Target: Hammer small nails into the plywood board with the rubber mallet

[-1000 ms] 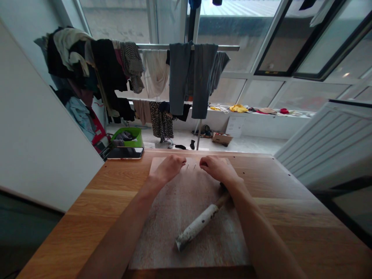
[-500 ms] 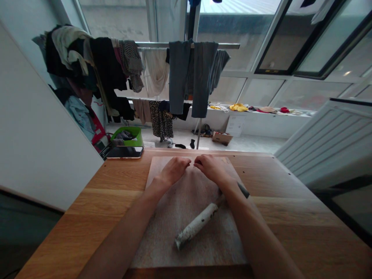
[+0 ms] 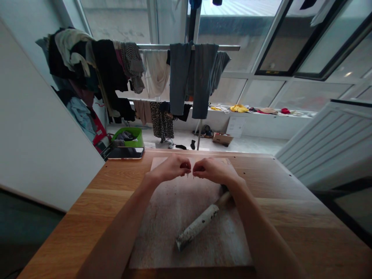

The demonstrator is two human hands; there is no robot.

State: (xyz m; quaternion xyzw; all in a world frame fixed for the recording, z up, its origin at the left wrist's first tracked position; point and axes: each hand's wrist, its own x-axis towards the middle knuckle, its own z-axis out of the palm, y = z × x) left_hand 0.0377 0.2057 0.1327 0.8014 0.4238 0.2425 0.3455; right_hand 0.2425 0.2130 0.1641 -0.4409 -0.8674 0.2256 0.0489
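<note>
On the far part of a pale, scuffed board [image 3: 162, 232], my left hand [image 3: 174, 166] and my right hand [image 3: 209, 169] face each other with a small gap between them. Both have thumb and fingers pinched together. Tiny thin bits that look like nails [image 3: 187, 175] poke down below the fingertips; their exact shape is too small to make out. A hammer [image 3: 197, 224] lies slantwise on the board, its handle wrapped in worn whitish material. My right forearm covers most of the hammer's dark head.
The board rests on a wooden table [image 3: 99, 209]. A phone [image 3: 126, 153] lies at its far left edge. Beyond stand a clothes rack [image 3: 226, 48] hung with laundry, a green basket [image 3: 138, 138] and a cardboard box [image 3: 223, 139]. A white slatted panel [image 3: 325, 139] stands at right.
Both hands have lifted slightly off the board and turned, so the pinched fingertips and thin bits now show. My right forearm has shifted, uncovering more of the hammer's handle.
</note>
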